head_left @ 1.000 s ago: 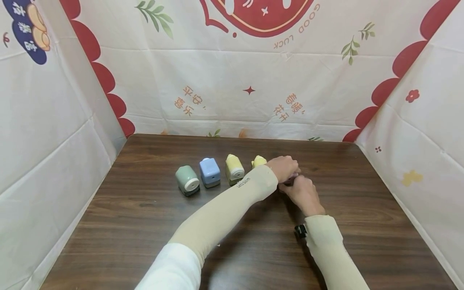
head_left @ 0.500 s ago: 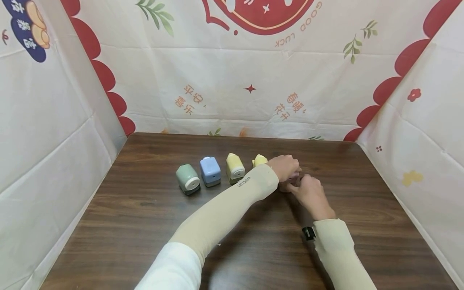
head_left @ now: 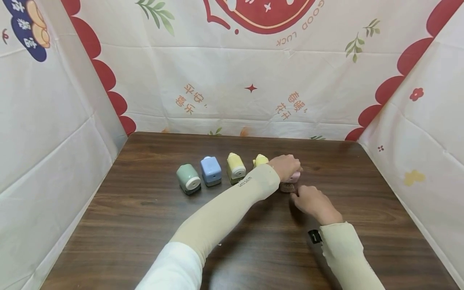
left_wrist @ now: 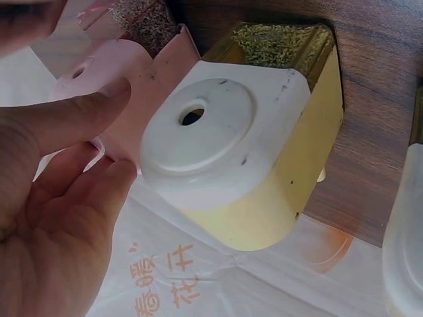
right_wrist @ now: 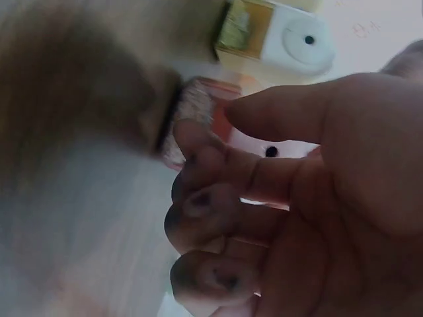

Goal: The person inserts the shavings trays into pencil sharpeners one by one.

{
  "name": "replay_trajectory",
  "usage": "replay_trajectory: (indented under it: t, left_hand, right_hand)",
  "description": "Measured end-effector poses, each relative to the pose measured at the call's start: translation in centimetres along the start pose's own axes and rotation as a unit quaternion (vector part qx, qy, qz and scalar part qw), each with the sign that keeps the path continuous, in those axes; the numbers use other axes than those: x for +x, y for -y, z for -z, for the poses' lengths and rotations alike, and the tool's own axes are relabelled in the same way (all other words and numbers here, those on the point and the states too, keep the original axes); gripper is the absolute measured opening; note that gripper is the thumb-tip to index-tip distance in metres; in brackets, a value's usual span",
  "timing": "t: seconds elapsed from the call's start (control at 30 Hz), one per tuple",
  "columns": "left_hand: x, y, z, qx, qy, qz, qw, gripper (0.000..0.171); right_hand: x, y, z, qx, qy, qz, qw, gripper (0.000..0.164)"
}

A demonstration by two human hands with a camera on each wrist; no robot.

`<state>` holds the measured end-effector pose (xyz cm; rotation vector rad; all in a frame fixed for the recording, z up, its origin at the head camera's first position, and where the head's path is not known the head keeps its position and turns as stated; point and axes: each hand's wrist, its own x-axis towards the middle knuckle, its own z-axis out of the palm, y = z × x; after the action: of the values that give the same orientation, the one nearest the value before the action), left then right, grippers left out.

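Observation:
At the right end of a row, a pink pencil sharpener (head_left: 295, 176) stands on the table, with shavings in its clear drawer (left_wrist: 142, 23). My left hand (head_left: 285, 167) grips it, the thumb on its front and the fingers at its side; the head view hides part of it behind that hand. Just to the right and nearer, my right hand (head_left: 315, 203) has loosely bent fingers and holds nothing. Dark smudges mark its fingertips (right_wrist: 201, 205). Beside the pink one is a yellow sharpener (left_wrist: 284, 165) with a white front, partly covered by the left forearm in the head view.
Further left along the row stand another yellow sharpener (head_left: 236, 166), a blue sharpener (head_left: 211, 169) and a green sharpener (head_left: 188, 177). The brown wooden table (head_left: 145, 225) is bounded by a white printed cloth (head_left: 224, 68) at the back and sides.
My right hand has let go of the pink sharpener and drawn back to the right and nearer, uncovering its front and drawer. The left hand has stayed in place on it.

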<state>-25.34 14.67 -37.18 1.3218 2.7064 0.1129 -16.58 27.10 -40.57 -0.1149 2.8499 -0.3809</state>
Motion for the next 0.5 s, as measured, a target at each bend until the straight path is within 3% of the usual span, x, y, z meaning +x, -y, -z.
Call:
replay_trajectory:
  t: [0.17, 0.5]
  left_hand:
    - [0.1, 0.0, 0.0, -0.007, 0.003, 0.002, 1.0, 0.038]
    - [0.3, 0.1, -0.2, -0.006, -0.001, 0.002, 1.0, 0.039]
  right_hand:
    - [0.4, 0.3, -1.0, -0.01, 0.033, -0.002, 0.999, 0.026]
    - [1.3, 0.6, -1.8, -0.002, 0.023, 0.005, 1.0, 0.027]
